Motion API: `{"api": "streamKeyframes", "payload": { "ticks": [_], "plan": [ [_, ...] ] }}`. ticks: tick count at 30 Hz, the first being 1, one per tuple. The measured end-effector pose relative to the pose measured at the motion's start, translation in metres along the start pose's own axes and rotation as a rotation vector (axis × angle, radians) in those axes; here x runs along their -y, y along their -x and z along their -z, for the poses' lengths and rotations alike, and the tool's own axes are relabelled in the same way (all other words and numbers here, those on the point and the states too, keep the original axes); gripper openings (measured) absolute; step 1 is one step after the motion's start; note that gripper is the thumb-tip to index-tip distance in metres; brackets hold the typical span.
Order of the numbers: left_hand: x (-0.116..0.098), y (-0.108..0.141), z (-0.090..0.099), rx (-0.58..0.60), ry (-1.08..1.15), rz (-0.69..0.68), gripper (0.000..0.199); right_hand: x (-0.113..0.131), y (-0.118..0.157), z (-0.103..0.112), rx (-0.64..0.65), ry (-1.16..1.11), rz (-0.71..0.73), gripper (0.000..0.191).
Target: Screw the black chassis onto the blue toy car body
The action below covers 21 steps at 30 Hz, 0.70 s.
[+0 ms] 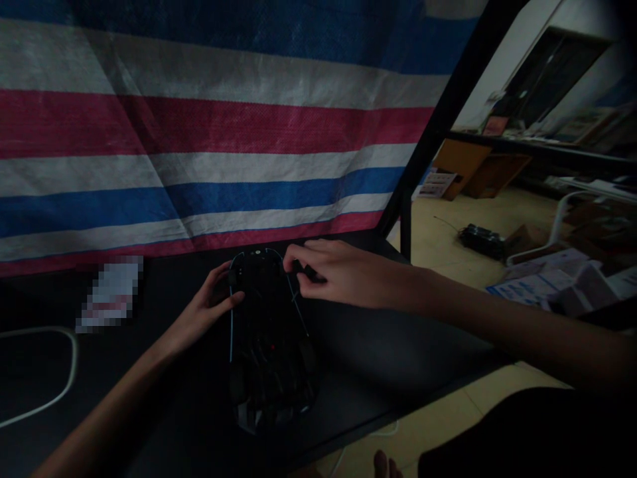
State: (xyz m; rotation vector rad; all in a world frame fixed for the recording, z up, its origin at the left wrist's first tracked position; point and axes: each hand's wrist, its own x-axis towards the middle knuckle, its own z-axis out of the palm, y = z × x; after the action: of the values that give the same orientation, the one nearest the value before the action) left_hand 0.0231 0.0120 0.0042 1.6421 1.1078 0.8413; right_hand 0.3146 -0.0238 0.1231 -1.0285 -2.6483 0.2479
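Note:
A dark toy car point(266, 318) lies on the black tabletop point(378, 345), with wheels at its corners and thin light-blue lines along both sides. It seems to rest underside up, though the dim light hides detail. My left hand point(212, 302) grips its far left side, thumb on top and fingers round the edge by a wheel. At the far right corner of the car, my right hand point(328, 272) is closed in a pinch. Something small and dark shows between its thumb and fingers; I cannot make out what it is.
A striped tarp point(209, 126) hangs behind the table, with a black frame post point(405, 179) at its right end. A blurred packet point(112, 292) and a white cable point(74, 365) lie to the left. Cardboard boxes point(547, 279) and another dark toy vehicle point(480, 240) are on the floor.

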Motion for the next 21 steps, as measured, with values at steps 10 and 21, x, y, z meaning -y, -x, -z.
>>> {"api": "streamKeyframes", "payload": {
  "ticks": [10, 21],
  "plan": [
    [-0.005, 0.001, -0.006, -0.029, 0.025, 0.041, 0.071, 0.005, 0.004, -0.005, -0.062, 0.072, 0.032, 0.023],
    [-0.065, 0.015, -0.025, 0.033, -0.716, -0.429, 0.032, 0.002, -0.010, 0.000, 0.021, -0.013, -0.076, 0.013]
  ]
}}
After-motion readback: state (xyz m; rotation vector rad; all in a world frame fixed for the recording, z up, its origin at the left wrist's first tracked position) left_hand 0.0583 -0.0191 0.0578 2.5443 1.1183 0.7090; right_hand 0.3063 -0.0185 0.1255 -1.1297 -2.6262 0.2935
